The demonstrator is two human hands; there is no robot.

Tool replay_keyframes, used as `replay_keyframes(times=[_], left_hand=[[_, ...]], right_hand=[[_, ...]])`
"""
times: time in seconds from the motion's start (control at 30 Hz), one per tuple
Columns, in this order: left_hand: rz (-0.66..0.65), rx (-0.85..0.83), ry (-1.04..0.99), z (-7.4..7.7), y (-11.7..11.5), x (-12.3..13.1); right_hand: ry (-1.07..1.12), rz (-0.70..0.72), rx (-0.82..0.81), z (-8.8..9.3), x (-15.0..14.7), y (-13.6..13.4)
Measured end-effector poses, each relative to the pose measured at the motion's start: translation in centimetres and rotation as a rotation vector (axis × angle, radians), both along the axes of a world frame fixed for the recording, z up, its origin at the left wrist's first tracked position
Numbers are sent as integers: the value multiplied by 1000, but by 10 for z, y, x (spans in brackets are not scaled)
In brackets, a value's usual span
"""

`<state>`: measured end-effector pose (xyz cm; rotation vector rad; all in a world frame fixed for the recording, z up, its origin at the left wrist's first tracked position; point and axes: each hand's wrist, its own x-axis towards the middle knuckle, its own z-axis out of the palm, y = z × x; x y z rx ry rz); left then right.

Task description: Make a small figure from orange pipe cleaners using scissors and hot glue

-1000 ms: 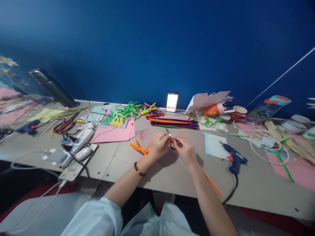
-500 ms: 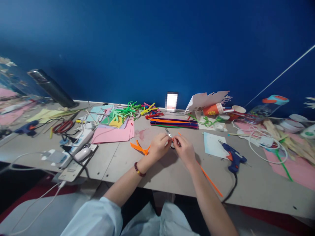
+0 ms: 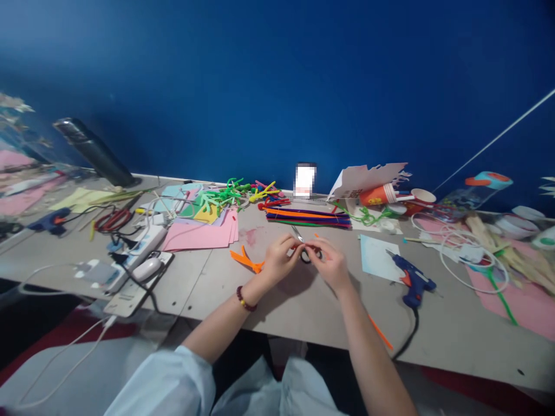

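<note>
My left hand point(image 3: 284, 258) and my right hand point(image 3: 330, 264) are both closed in a pinch, fingertips meeting above the table. A trace of orange shows at the fingers, apparently a pipe cleaner, mostly hidden by them. Just behind and beneath the fingertips are scissors point(image 3: 306, 257), blades pointing away and black handles partly covered by my hands. Beside my left hand is a bent orange pipe cleaner bunch point(image 3: 245, 259). One straight orange pipe cleaner point(image 3: 381, 333) lies by my right forearm, partly hidden by it.
A bundle of coloured pipe cleaners point(image 3: 307, 216) lies ahead, with green bent ones point(image 3: 232, 193) to its left. Pink paper point(image 3: 202, 236), a power strip point(image 3: 139, 254) and a mouse point(image 3: 146, 269) are leftward. A blue glue gun point(image 3: 414, 280) and paper cups point(image 3: 377, 193) stand rightward.
My right hand has shifted slightly right and turned, showing more of the scissors' handles. My right forearm now covers more of the straight orange pipe cleaner. My left hand has barely moved.
</note>
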<state>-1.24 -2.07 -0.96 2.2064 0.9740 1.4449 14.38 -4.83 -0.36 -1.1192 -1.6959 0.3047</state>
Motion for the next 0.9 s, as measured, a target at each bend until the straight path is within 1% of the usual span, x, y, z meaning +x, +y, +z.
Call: replay_keyframes(times=[0.07, 0.17, 0.33, 0.43, 0.5, 0.7, 0.9], left_hand=[[17, 40, 23, -2, 1, 0], [38, 78, 46, -4, 3, 0], [35, 110, 60, -4, 3, 1], [35, 105, 54, -4, 2, 1], [38, 89, 41, -4, 2, 1], [30, 21, -4, -2, 1, 0], [37, 17, -16, -2, 2, 0]], right_hand=[[-18, 23, 23, -1, 0, 1], [-12, 13, 37, -3, 2, 4], [-70, 12, 45, -4, 2, 4], [-111, -3, 47, -5, 2, 4], [-106, -17, 22, -6, 2, 3], [39, -109, -7, -3, 3, 1], [18, -42, -92, 0, 0, 0]])
